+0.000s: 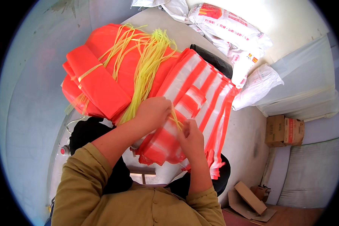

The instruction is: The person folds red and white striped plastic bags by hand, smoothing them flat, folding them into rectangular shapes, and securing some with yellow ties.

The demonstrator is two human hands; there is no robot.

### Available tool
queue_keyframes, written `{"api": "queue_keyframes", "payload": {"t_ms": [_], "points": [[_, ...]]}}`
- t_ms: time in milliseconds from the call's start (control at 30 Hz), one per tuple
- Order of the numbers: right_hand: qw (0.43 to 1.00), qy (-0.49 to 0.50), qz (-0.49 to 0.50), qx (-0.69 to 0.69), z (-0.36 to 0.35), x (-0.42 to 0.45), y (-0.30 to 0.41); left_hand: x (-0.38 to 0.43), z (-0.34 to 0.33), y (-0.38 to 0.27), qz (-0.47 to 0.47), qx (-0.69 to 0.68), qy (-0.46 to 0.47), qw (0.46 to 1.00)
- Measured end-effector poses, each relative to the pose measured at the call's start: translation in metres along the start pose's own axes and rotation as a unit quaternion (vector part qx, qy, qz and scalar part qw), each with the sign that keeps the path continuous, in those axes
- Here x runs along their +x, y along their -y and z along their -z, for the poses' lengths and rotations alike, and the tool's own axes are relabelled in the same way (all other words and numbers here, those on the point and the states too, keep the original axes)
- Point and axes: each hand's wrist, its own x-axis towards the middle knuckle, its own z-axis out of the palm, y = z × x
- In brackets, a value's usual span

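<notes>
My left hand and my right hand pinch a short yellow plastic strand between them. It lies around a folded bundle of red-and-white striped plastic bags, whose upper end reaches beyond the strand. Beneath the bundle spreads a stack of striped plastic sheeting or bags. A thick bunch of loose yellow strands rests beside my left hand on a pile of red plastic. Farther left, a folded red bundle is bound with a yellow strand. My fingertips partly hide the strand's ends.
A black plastic roll lies behind the striped stack. White printed woven sacks are heaped at the back right. Cardboard boxes stand at the right, and an opened carton lies on the floor. My knees are beneath the plastic.
</notes>
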Motion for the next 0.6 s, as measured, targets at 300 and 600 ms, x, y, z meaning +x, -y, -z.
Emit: {"api": "queue_keyframes", "payload": {"t_ms": [300, 600], "points": [[0.985, -0.043, -0.048, 0.161, -0.004, -0.006, -0.035, -0.006, 0.013, 0.0, -0.013, -0.087, -0.013, 0.996], [0.958, -0.033, -0.05, 0.282, -0.011, 0.002, -0.033, -0.018, 0.012, -0.004, -0.031, -0.125, 0.089, 0.988]]}}
